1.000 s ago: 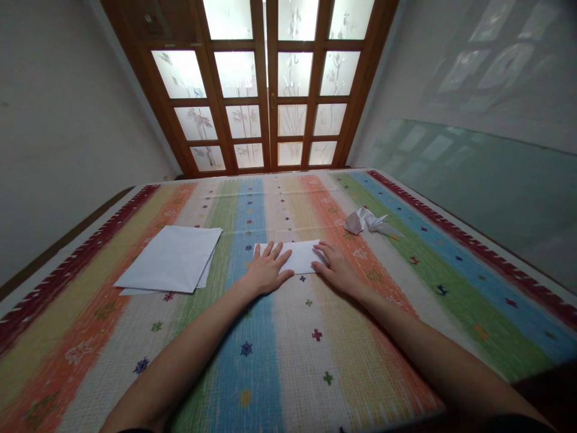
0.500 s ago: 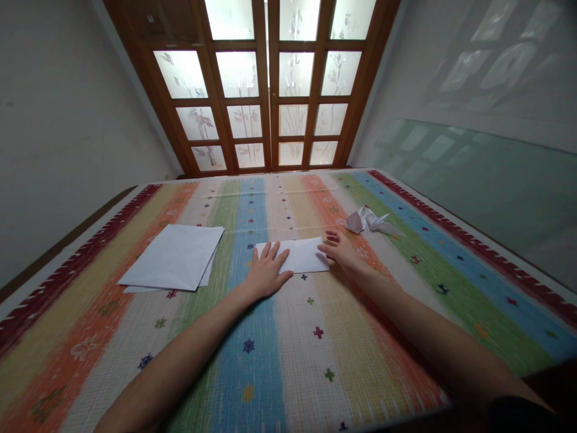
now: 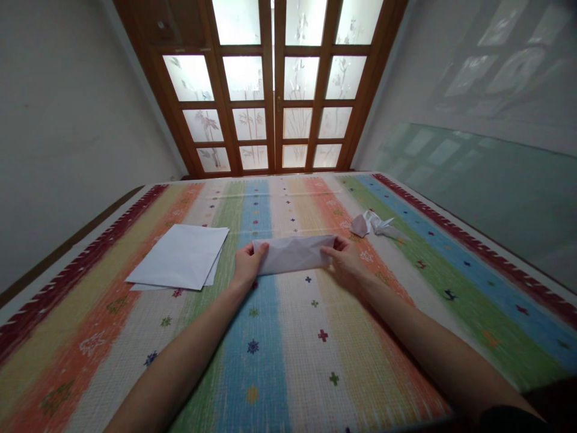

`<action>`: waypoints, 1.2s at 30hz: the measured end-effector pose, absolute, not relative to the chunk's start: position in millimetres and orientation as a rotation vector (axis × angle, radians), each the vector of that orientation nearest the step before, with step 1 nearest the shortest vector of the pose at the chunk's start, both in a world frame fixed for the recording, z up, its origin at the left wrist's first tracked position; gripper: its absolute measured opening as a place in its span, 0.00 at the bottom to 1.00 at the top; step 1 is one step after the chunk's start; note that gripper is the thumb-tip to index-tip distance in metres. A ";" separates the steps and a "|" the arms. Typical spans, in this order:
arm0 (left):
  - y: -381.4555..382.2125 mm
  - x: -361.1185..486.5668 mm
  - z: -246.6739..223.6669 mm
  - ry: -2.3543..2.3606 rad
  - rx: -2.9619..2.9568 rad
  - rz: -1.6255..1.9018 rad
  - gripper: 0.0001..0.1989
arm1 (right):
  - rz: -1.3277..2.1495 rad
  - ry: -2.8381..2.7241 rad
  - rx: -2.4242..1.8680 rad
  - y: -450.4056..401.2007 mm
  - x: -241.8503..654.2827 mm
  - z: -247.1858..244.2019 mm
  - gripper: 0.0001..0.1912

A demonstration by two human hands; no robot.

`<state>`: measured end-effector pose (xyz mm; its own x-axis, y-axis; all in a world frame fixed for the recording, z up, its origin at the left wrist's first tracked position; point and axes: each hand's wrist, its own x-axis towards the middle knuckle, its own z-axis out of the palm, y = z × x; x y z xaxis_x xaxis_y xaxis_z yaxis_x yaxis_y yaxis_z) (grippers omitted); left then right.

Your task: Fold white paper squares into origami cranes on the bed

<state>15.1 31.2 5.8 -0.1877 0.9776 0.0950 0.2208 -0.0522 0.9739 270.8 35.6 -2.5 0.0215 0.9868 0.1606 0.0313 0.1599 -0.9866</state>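
A folded sheet of white paper (image 3: 293,254), a long narrow rectangle, is stretched between my two hands and tilted up from the tablecloth. My left hand (image 3: 247,263) pinches its left end, thumb on the near face and fingers behind. At the other end, my right hand (image 3: 346,257) grips the upper right corner in the same way, thumb in front. Both hands are closed on the paper. Whether its lower edge touches the cloth, I cannot tell.
A stack of white paper sheets (image 3: 180,255) lies to the left. Folded white paper figures (image 3: 373,224) sit at the right, beyond my right hand. The striped tablecloth (image 3: 306,355) covers the table. Wooden doors with glass panes (image 3: 277,138) stand behind it.
My left hand went from lying flat on the paper to pinching its left end. My right hand closed on the right end. The paper has been raised and tilted toward me.
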 end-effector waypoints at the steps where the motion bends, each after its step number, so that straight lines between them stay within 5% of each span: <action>1: 30.0 15.1 6.0 1.445 1.295 1.298 0.19 | 1.055 -1.274 -1.108 35.5 270.9 -2.5 0.16; 24: 28.1 23.2 0.6 1.351 1.193 1.423 0.17 | 0.960 -1.123 -1.256 32.0 265.7 -6.0 0.17; 36: 20.5 26.3 4.2 1.490 1.669 1.492 0.13 | 0.761 -1.227 -1.340 30.9 256.9 0.0 0.19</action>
<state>26.3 20.5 4.2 -0.1679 0.8955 0.4123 0.4107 -0.3166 0.8550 256.9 30.9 0.0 0.2538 0.9443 0.2096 0.2328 0.1507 -0.9608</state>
